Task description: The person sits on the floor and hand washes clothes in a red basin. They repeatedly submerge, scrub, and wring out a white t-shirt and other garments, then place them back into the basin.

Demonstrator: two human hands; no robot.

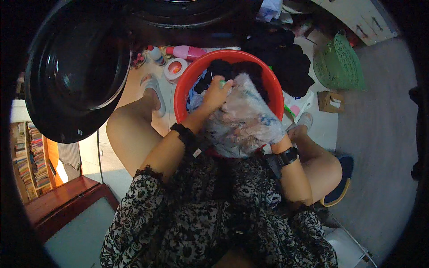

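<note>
A thin, crumpled, whitish see-through plastic bag (243, 118) with faint blue print spreads over the near part of a red basin (279, 96). My left hand (217, 94) is closed at the bag's upper left edge, and a small bit of green shows at its fingertips. Over on the bag's lower right side is my right hand (279, 144); the plastic covers its fingers, so their pose is hidden. Dark clothes (220, 68) fill the basin, with a blue and white cloth (193, 99) along its left wall.
Left of the basin stand a pink bottle (187, 52), a white bottle (156, 56) and a round white container (175, 69). Black clothes (288, 67) lie beyond it on the right, near a green basket (339, 64) and a small cardboard box (330, 102). Large black basins (80, 62) rise at upper left.
</note>
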